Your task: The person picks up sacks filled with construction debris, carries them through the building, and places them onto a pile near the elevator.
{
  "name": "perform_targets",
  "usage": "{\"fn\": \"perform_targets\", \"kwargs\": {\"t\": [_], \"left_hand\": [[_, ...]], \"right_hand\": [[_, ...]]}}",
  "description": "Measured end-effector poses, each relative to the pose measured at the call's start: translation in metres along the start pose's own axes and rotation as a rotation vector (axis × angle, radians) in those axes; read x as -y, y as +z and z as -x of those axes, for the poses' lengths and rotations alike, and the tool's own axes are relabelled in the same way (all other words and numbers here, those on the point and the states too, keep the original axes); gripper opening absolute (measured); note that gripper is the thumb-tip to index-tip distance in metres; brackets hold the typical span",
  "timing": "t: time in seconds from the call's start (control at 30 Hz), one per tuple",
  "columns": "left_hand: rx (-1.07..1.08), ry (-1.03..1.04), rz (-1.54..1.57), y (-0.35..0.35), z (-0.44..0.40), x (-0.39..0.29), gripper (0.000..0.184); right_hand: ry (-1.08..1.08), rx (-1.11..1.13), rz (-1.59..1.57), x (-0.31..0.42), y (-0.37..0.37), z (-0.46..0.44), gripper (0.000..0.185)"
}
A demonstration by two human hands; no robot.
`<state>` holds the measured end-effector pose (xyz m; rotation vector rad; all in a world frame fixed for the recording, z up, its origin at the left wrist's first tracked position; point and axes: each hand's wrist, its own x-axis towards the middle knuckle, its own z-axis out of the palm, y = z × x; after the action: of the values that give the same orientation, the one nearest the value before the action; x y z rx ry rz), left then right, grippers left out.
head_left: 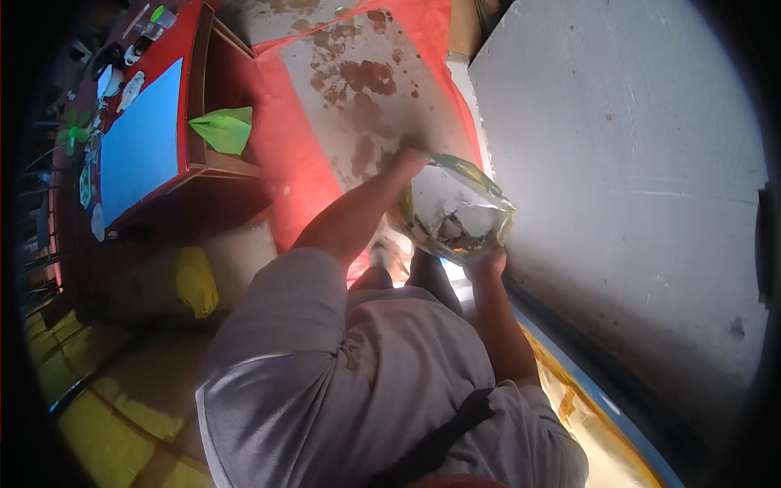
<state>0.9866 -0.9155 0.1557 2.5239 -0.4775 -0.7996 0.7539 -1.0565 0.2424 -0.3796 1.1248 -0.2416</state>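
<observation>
Both hands hold a large plastic bag (455,195) by its rim, its mouth facing up at me. The outside looks green and yellow, and the inside is white. Some dark and pale bits, too unclear to name, lie at the bottom. My left hand (413,159) is closed on the far left side of the rim. On the near right side, my right hand (488,262) grips the edge. The fingers of both hands are partly hidden by the bag and shadow.
Ahead lies a grey floor strip with brown wet-looking stains (366,77), bordered by red sheeting (285,154). A grey panel (618,163) rises close on my right. At left stands a red table with a blue sheet (145,142); a green bag (226,128) and a yellow bag (196,282) are nearby.
</observation>
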Motion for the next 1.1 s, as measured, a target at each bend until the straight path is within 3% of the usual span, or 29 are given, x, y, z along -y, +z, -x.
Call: {"fn": "perform_targets", "kwargs": {"t": [0.03, 0.07, 0.17, 0.23, 0.33, 0.43, 0.5, 0.53, 0.57, 0.63, 0.73, 0.8, 0.9, 1.0, 1.1], "left_hand": [[-0.082, 0.161, -0.293, -0.019, -0.016, 0.007, 0.028], [-0.111, 0.091, -0.137, -0.033, -0.028, 0.012, 0.028], [-0.206, 0.023, 0.141, -0.092, -0.070, 0.032, 0.025], [-0.273, 0.050, 0.163, -0.151, -0.101, 0.047, 0.023], [-0.630, 0.273, 0.234, -0.224, -0.129, 0.044, 0.023], [-0.596, 0.280, 0.603, -0.255, -0.233, 0.086, 0.022], [-0.612, 0.252, 0.039, -0.337, -0.266, 0.091, 0.024], [-0.574, 0.204, 0.148, -0.366, -0.286, 0.093, 0.024], [-0.531, 0.162, 0.252, -0.390, -0.306, 0.090, 0.024], [-0.518, 0.117, 0.320, -0.429, -0.348, 0.092, 0.023], [-0.602, 0.089, 0.221, -0.487, -0.413, 0.108, 0.020], [-0.646, 0.079, 0.145, -0.526, -0.454, 0.118, 0.017], [-0.515, 0.020, 0.232, -0.600, -0.502, 0.131, 0.015], [-0.668, 0.163, 0.010, -0.650, -0.563, 0.174, 0.015], [-0.452, -0.011, 0.370, -0.724, -0.611, 0.210, 0.016]], "right_hand": [[-0.048, 0.112, 0.204, 0.012, 0.018, -0.011, 0.034], [-0.118, 0.215, 0.400, 0.023, 0.036, -0.023, 0.033], [-0.087, 0.427, 0.491, 0.045, 0.120, -0.068, 0.033], [-0.034, 0.475, 0.476, 0.059, 0.197, -0.087, 0.033], [-0.072, 0.584, 0.517, 0.081, 0.314, -0.087, 0.035], [-0.079, 0.643, 0.573, 0.085, 0.421, -0.104, 0.037], [-0.263, 0.680, 0.899, 0.087, 0.497, -0.117, 0.036], [-0.362, 0.684, 1.056, 0.088, 0.536, -0.124, 0.036], [-0.707, 0.623, 1.551, 0.089, 0.568, -0.125, 0.037], [-1.168, 0.559, 1.962, 0.090, 0.615, -0.149, 0.040], [-1.311, 0.661, 1.760, 0.083, 0.689, -0.206, 0.045], [-1.295, 0.651, 1.704, 0.077, 0.741, -0.231, 0.046], [-1.244, 0.652, 1.676, 0.070, 0.831, -0.247, 0.048], [-1.290, 0.703, 1.610, 0.045, 0.912, -0.293, 0.051], [-1.264, 0.824, 1.567, 0.025, 0.997, -0.336, 0.053]]}}
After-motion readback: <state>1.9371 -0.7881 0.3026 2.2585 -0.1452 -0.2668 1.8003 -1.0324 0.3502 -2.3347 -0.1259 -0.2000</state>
